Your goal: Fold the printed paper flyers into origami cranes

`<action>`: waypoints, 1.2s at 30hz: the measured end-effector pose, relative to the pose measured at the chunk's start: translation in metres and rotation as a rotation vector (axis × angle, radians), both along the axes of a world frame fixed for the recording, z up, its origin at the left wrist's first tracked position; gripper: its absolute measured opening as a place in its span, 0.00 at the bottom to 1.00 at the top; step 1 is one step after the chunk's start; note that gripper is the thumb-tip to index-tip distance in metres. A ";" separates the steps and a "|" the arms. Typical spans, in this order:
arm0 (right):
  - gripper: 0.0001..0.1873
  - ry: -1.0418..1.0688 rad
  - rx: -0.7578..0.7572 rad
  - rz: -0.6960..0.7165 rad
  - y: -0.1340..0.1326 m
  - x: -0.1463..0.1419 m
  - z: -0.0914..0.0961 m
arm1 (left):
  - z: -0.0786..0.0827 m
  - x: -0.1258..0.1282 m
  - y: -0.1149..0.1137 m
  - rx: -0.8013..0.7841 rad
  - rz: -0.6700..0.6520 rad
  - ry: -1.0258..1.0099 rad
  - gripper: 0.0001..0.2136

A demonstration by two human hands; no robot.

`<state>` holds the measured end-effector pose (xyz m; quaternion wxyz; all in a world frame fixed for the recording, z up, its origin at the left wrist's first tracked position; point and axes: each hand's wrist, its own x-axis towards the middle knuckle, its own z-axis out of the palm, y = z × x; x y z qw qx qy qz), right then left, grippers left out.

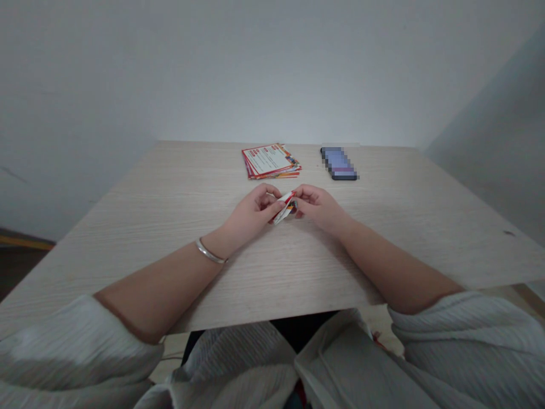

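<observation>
Paper (285, 209): one folded piece, white and red, was tilted between the left hand (260, 207) and right hand (317, 205), near the middle of the table (140, 227); whether it touched the surface could not be told.
Left grip: the thumb pressed on top with fingers curled behind, clamped on the paper, seemingly to steady its lower end.
Right grip: thumb and fingertips pinched the paper's upper edge, probably to control the fold; the exact contact was partly hidden.
Stack (270, 161): printed sheets lay loosely fanned beyond the hands, likely placed to leave working room yet stay within reach.
Phone (339, 163): it lay flat to the right of the stack, apart from it, presumably to keep clear of the fingers.
Count: there were two hands, one held paper, one phone, one bracelet (212, 251) and one stack of several sheets, too overlapped to number.
</observation>
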<state>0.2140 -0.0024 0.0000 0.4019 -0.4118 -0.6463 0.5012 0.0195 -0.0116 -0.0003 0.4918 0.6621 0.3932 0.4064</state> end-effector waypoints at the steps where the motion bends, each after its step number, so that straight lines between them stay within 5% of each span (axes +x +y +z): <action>1: 0.10 0.003 0.011 -0.008 0.000 -0.001 -0.001 | -0.001 0.000 0.001 0.013 0.010 0.003 0.13; 8: 0.07 -0.108 0.290 -0.085 -0.007 -0.003 0.002 | -0.001 -0.004 0.005 0.164 0.260 0.115 0.10; 17: 0.06 -0.361 0.481 -0.115 -0.013 -0.003 0.008 | 0.002 -0.002 -0.001 0.176 0.049 0.173 0.11; 36: 0.05 -0.442 0.561 -0.049 -0.013 -0.001 0.011 | 0.001 -0.001 -0.003 0.175 0.055 0.179 0.10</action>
